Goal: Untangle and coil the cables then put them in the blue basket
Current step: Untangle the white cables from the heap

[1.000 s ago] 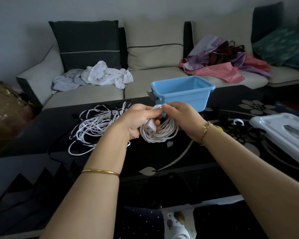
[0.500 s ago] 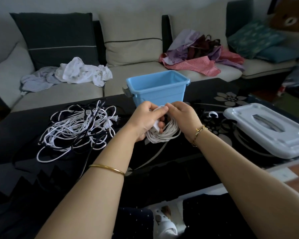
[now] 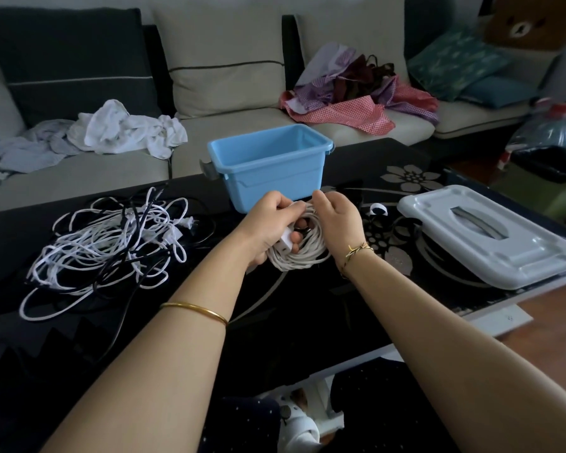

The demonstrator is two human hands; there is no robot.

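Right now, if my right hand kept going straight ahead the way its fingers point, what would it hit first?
Probably the blue basket. The right hand, gripping the white cable coil, points up and away toward the basket's near wall, though depth is hard to judge.

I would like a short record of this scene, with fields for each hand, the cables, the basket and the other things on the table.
left hand: grips the white coiled cable and its white plug
right hand: pinches the top of the same coil
tangled cables: white and black, loose heap on the black table, left of the hands
blue basket: behind the hands, no cable visible inside
grey lid: flat on the table, right side
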